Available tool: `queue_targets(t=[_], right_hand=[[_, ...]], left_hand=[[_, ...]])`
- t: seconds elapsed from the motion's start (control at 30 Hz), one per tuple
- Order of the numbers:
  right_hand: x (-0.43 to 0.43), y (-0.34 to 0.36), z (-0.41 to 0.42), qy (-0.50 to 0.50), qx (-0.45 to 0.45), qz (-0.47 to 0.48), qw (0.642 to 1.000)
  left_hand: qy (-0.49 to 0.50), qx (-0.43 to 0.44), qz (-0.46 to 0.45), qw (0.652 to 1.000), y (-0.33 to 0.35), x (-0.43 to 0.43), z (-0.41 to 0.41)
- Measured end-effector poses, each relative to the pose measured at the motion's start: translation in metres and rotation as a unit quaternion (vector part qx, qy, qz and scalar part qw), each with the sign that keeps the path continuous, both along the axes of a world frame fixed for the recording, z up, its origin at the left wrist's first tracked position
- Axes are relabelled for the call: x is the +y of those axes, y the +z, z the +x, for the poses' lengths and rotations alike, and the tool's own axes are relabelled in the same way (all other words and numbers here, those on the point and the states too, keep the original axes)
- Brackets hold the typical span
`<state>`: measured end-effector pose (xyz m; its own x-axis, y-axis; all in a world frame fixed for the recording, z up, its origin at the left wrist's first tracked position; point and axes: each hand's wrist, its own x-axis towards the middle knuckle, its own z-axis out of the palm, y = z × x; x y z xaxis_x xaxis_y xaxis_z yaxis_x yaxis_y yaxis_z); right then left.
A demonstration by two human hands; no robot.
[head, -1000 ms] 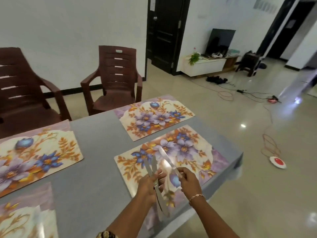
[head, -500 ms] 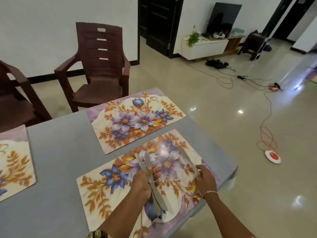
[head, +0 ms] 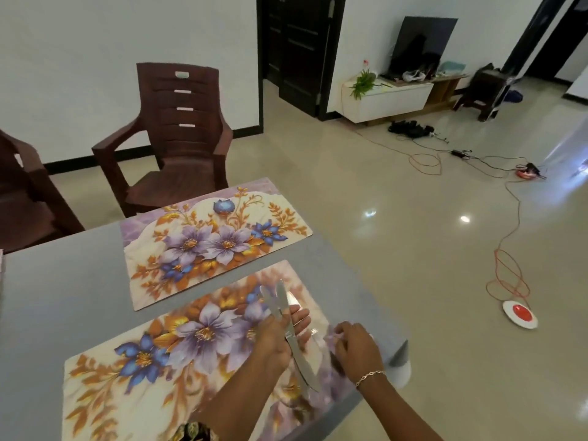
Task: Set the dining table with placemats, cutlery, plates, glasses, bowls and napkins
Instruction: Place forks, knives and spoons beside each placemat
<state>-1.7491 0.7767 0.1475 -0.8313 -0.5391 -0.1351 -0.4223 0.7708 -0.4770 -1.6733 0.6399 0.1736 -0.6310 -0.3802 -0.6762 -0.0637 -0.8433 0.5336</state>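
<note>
Two blurred knives (head: 288, 326), left hand (head: 273, 337).

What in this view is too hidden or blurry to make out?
Head view:
- Right hand: whatever it sets down is covered by its own fingers.
- Cutlery in the left hand: blurred, the count is unclear.
- Near placemat: lower edge hidden by the arms and the frame.
- Left chair: cut off by the frame.
</note>
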Motion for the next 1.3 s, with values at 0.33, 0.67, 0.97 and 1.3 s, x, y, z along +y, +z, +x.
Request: queue_targets(t=[0.33, 0.67, 0.97, 1.3], right_hand=[[0.129, 0.051, -0.156, 0.01, -0.124, -0.134, 0.983], [0.134, 0.059, -0.289, 0.002, -0.269, -0.2, 0.942], [0.04, 0.052, -0.458, 0.07, -0.286, -0.118, 0.948], [-0.089, 0.056, -0.614, 0.126, -0.334, -0.15, 0.922]], left_hand=[[-0.066, 0.02, -0.038, 0.997, 0.015, 0.142, -0.182], [-0.018, 0.065, 0.002, 0.998, 0.016, 0.166, -0.315], [0.096, 0.077, 0.051, 0.991, -0.001, 0.088, -0.464], [0.191, 0.041, 0.007, 0.981, 0.015, -0.027, -0.572]])
